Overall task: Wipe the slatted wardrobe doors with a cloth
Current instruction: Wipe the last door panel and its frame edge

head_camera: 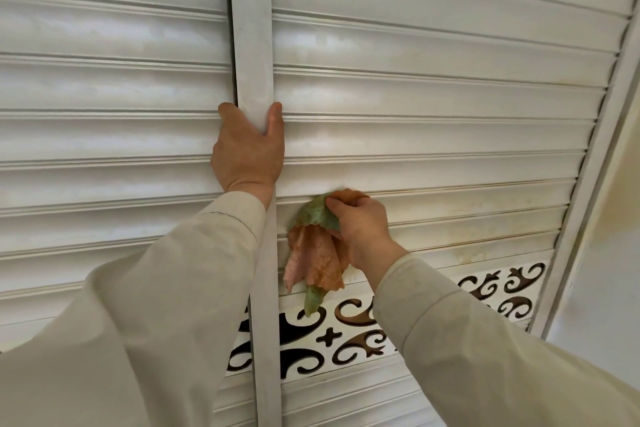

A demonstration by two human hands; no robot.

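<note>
White slatted wardrobe doors [433, 87] fill almost the whole view, seen from close up and slightly below, their horizontal slats running left and right behind both hands. Between the two doors stands a pale upright frame strip [251, 28]. The left hand [247, 152] grips this strip, thumb curled round one edge and fingers wrapped round the other, so the strip rises out of the top of the hand. Just to the right of it and a little lower, the right hand [360, 225] holds a bunched cloth [317, 253], fingers curled over the top of the bundle and pressing it against a slat of the right-hand door. The cloth is orange-pink with green parts, and its loose end hangs down below the right hand, beside the wrist. Below both hands, a white decorative panel [346, 326] with dark cut-out scrolls crosses the doors. Both arms wear long, loose beige sleeves [166, 305]. Yellowish stains mark the slats to the right of the right hand.
</note>
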